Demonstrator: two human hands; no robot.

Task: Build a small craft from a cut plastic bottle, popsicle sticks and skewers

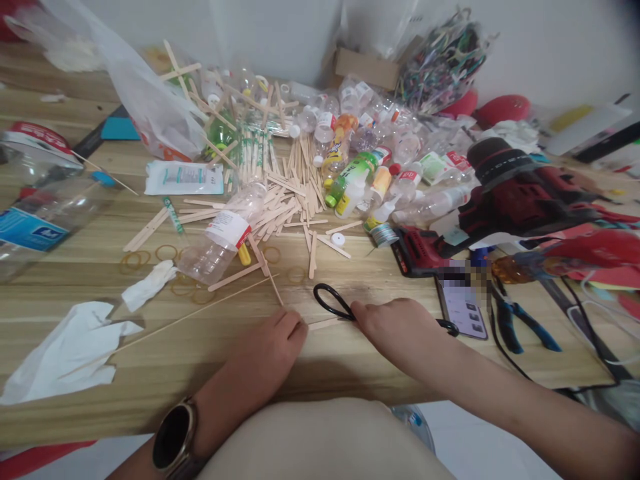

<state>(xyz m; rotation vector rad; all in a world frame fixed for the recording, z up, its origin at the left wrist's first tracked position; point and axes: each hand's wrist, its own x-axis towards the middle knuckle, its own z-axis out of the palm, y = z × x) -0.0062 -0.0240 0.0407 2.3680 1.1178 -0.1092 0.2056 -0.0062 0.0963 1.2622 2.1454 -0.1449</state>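
partly hidden, a black-looped tool [346, 312] is gripped in the right hand [393, 327], the left hand [283, 339] pinching a thin stick [275, 287].

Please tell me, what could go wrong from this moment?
The right hand holds a black looped tool near the left hand, which a slip might hurt. The phone lies close to the right hand and could be knocked. The clear bottle with a white-and-red label lies on its side; a bump might roll it.

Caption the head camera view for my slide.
Left hand at a thin tan wooden stick, right hand gripping a black looped object, near a clear plastic bottle and flat wooden sticks.
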